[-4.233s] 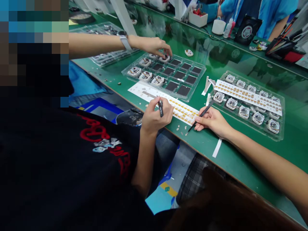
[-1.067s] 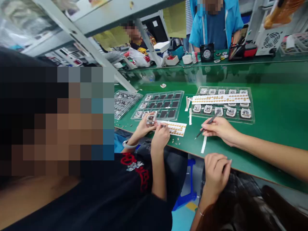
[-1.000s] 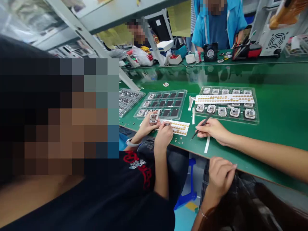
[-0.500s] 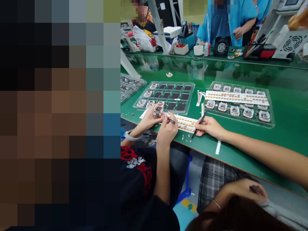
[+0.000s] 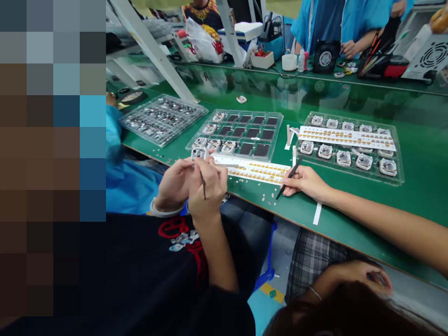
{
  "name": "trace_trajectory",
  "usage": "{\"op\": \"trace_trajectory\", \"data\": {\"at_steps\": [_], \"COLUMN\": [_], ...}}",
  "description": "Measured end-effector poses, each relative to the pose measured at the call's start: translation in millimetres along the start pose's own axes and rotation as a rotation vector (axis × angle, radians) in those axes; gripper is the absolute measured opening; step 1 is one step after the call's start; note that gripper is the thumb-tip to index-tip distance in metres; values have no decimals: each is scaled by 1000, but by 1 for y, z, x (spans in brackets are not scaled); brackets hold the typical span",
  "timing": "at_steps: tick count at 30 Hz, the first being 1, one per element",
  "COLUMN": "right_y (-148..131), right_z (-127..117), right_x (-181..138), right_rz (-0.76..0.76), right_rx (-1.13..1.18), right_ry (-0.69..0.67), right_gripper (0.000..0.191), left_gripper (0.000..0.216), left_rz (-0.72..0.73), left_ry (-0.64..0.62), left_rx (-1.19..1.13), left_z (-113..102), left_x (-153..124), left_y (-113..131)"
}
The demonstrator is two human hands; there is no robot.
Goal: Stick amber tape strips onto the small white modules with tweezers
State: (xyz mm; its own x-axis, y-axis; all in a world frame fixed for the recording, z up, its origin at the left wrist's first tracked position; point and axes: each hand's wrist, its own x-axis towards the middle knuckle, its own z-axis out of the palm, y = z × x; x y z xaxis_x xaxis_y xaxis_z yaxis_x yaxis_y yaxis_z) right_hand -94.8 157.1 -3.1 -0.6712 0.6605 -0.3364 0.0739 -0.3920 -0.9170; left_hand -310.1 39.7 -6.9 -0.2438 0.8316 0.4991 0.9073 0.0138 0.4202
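My right hand point(image 5: 305, 180) grips black tweezers point(image 5: 281, 190), their tip angled down to small pale pieces point(image 5: 269, 198) scattered near the bench's front edge. Beside the tweezers lies a white strip sheet point(image 5: 252, 171) with rows of amber tabs. Below the bench, over plaid clothing point(image 5: 308, 261), my left hand point(image 5: 364, 279) is curled; whatever lies inside its fingers is too dark to make out. To the left, a co-worker's two hands point(image 5: 210, 186) hold a small white-framed part point(image 5: 199, 153) and a dark thin tool point(image 5: 203, 184).
A clear tray point(image 5: 399, 158) of white-framed parts carries another tabbed sheet point(image 5: 346, 137). Left of it are a partly filled tray point(image 5: 282, 122) and a third tray point(image 5: 161, 119). A white strip point(image 5: 317, 213) hangs over the edge. A fan point(image 5: 326, 57) stands at the back.
The co-worker's hands have moved left with the part, uncovering more of the tabbed sheet and loose pieces. My right hand keeps its hold on the tweezers, almost still. The view has shifted slightly.
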Motion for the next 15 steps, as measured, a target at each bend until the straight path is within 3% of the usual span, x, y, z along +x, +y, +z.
{"op": "trace_trajectory", "data": {"at_steps": [6,10,15], "right_y": [0,0,-1], "right_z": [0,1,1], "right_x": [-3,-2,-2], "right_rz": [-26,-48,-35], "right_rx": [-55,-67,-53], "right_ry": [-38,-33,-73], "right_gripper": [18,19,20], "left_gripper": [39,35,40], "left_rz": [-244,-217,-294], "left_ry": [171,193,141], "left_rx": [76,54,160], "left_z": [-2,-2,-3], "left_x": [0,3,4], "left_y": [-7,-8,-6]}}
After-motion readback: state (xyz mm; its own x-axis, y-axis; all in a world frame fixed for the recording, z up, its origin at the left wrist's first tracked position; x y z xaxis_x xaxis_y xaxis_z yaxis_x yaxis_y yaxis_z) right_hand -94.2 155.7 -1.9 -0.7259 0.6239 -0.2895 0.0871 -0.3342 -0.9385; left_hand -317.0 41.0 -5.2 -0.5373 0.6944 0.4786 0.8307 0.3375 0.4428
